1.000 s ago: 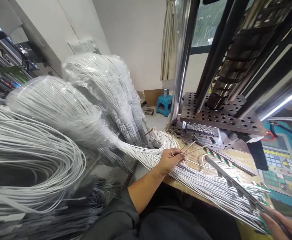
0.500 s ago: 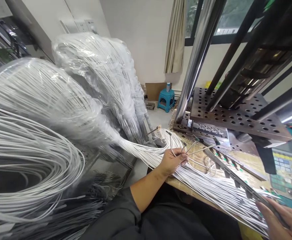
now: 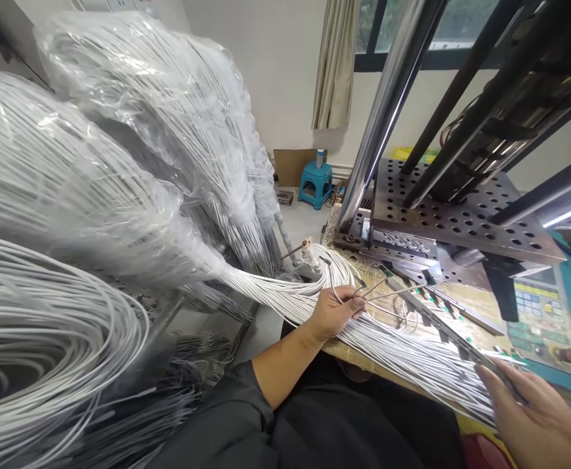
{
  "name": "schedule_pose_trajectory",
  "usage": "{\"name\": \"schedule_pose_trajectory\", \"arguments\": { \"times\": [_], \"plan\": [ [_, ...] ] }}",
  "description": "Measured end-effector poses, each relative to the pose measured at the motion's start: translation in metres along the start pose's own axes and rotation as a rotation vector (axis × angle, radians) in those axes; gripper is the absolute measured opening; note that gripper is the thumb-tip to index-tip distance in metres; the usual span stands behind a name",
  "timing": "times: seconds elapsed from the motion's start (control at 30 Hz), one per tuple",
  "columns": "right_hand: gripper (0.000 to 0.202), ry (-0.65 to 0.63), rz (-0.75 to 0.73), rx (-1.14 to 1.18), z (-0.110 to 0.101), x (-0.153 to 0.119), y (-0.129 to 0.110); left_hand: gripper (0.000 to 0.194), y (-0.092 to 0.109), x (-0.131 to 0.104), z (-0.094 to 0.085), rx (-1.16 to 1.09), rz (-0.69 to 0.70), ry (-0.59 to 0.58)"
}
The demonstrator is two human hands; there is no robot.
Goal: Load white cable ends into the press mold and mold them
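My left hand (image 3: 336, 312) is closed in a pinch on several thin cables (image 3: 376, 288), whose ends carry small dark connectors. It sits above a thick bundle of white cables (image 3: 402, 365) lying along the table's front edge. My right hand (image 3: 534, 404) is closed around the near end of a long, dark metal bar (image 3: 454, 335) with small blocks along its side. The bar slants away over the bundle, and its far end lies close to the held cable tips; whether they touch I cannot tell.
A press with a perforated metal plate (image 3: 461, 218) stands behind the table. To its right is a control panel (image 3: 543, 319). Plastic-wrapped cable bundles (image 3: 168, 117) hang at the left, above loose coils (image 3: 70, 312). A blue stool (image 3: 315, 185) stands on the floor behind.
My right hand has moved a little left and up with the metal bar. My left hand keeps its pinch on the cables. The whole view has shifted slightly.
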State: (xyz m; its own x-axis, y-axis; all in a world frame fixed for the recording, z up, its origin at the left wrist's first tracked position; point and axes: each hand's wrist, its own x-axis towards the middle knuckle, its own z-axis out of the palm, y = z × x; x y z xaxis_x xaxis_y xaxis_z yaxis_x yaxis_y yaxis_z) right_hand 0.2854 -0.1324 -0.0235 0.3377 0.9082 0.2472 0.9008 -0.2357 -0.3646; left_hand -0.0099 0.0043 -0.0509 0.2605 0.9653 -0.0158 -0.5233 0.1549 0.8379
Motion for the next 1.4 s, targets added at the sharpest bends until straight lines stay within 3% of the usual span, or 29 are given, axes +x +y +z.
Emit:
{"name": "schedule_pose_trajectory", "arguments": {
  "times": [0.07, 0.13, 0.37, 0.53, 0.73, 0.83, 0.9, 0.97, 1.07, 1.17, 1.3, 1.4],
  "plan": [
    [0.036, 0.033, 0.099, 0.051, -0.003, 0.007, -0.023, 0.052, -0.001, -0.001, -0.001, 0.005, 0.0, -0.001],
    [0.037, 0.072, 0.106, 0.073, 0.001, 0.013, -0.036, 0.048, -0.001, -0.002, -0.001, -0.007, 0.01, -0.01],
    [0.042, 0.161, -0.107, 0.033, 0.031, 0.02, -0.028, 0.038, -0.002, -0.002, -0.002, -0.074, 0.071, -0.046],
    [0.039, 0.097, -0.172, -0.055, 0.037, 0.015, -0.036, 0.032, -0.007, -0.003, -0.004, -0.058, 0.088, -0.056],
    [0.029, 0.052, -0.253, -0.222, 0.034, 0.005, -0.05, 0.03, -0.009, -0.006, -0.005, 0.005, 0.086, -0.084],
    [0.022, -0.001, -0.322, -0.176, 0.029, 0.006, -0.047, 0.033, -0.008, -0.008, -0.004, 0.127, 0.107, -0.077],
    [0.02, 0.059, -0.383, -0.024, 0.019, 0.008, -0.045, 0.037, -0.008, -0.009, -0.003, 0.205, 0.116, -0.068],
    [0.022, 0.209, -0.419, 0.161, 0.003, 0.009, -0.049, 0.039, -0.008, -0.01, -0.003, 0.256, 0.121, -0.068],
    [0.037, 0.398, -0.444, 0.341, -0.023, 0.004, -0.07, 0.039, -0.007, -0.011, -0.004, 0.303, 0.142, -0.094],
    [0.051, 0.355, -0.543, 0.46, -0.034, -0.001, -0.106, 0.036, -0.003, -0.012, -0.004, 0.362, 0.184, -0.146],
    [0.061, 0.219, -0.587, 0.594, -0.021, 0.0, -0.147, 0.035, 0.003, -0.013, -0.001, 0.458, 0.234, -0.168],
    [0.055, 0.219, -0.524, 0.625, -0.007, 0.002, -0.162, 0.035, 0.006, -0.013, 0.001, 0.453, 0.254, -0.179]
  ]
}}
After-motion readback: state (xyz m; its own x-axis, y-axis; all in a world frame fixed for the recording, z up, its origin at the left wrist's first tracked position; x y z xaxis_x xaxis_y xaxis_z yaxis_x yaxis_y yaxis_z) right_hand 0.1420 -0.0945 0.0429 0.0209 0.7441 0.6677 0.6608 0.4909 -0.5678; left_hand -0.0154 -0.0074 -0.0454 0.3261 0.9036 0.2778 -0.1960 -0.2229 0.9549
